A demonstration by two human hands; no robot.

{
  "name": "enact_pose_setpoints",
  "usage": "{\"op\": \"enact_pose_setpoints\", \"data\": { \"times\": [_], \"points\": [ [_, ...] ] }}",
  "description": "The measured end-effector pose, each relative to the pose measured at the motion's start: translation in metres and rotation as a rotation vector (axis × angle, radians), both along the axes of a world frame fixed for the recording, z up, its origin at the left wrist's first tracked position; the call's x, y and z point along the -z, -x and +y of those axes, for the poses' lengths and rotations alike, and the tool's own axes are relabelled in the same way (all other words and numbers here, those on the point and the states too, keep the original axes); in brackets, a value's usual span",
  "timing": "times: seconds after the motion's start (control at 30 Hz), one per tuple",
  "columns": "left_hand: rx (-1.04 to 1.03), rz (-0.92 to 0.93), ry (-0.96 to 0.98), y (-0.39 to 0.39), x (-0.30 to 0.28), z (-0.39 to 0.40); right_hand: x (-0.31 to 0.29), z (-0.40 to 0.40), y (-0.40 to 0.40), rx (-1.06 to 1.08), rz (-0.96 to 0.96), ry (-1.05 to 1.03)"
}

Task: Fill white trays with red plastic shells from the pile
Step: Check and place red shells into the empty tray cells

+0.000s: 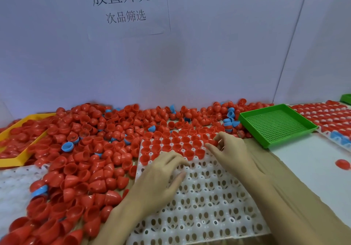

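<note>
A white tray (205,203) with rows of round holes lies in front of me. Its far rows hold red shells (171,146), open side up. A big pile of red shells (79,149) spreads over the left and back of the table, with a few blue ones mixed in. My left hand (161,176) rests on the tray's left part, fingers bent down at the edge of the filled rows; whether it holds a shell I cannot tell. My right hand (228,149) pinches a red shell (212,141) at the far right of the filled rows.
A green mesh basket (275,125) stands at the right back. Beyond it lies a filled white tray (326,119). A yellow tray (22,142) with red shells sits at the left. One loose red shell (342,164) lies on the white surface at right. Another white tray (17,187) at left.
</note>
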State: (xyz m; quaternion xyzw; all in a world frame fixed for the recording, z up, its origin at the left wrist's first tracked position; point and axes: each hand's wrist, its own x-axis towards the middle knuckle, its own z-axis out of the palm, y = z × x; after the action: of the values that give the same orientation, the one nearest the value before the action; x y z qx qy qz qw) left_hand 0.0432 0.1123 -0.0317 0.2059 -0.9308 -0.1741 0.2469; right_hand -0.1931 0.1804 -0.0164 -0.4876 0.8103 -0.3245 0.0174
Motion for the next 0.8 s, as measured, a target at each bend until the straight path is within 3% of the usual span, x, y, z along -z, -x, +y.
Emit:
{"op": "enact_pose_setpoints", "data": {
  "times": [0.1,0.4,0.57,0.8],
  "points": [
    [0.025,-0.102,0.03,0.0,0.002,0.001,0.0,0.0,-0.001,-0.024,0.052,-0.021],
    [0.011,-0.15,-0.017,0.001,-0.001,0.001,-0.003,0.0,-0.002,-0.082,0.076,-0.132],
    [0.016,-0.142,-0.011,0.002,0.0,0.0,-0.018,-0.009,0.002,-0.073,0.062,-0.011],
    [0.0,-0.121,0.011,0.005,0.007,-0.003,-0.04,-0.075,0.049,0.034,0.129,-0.068]
  ]
}}
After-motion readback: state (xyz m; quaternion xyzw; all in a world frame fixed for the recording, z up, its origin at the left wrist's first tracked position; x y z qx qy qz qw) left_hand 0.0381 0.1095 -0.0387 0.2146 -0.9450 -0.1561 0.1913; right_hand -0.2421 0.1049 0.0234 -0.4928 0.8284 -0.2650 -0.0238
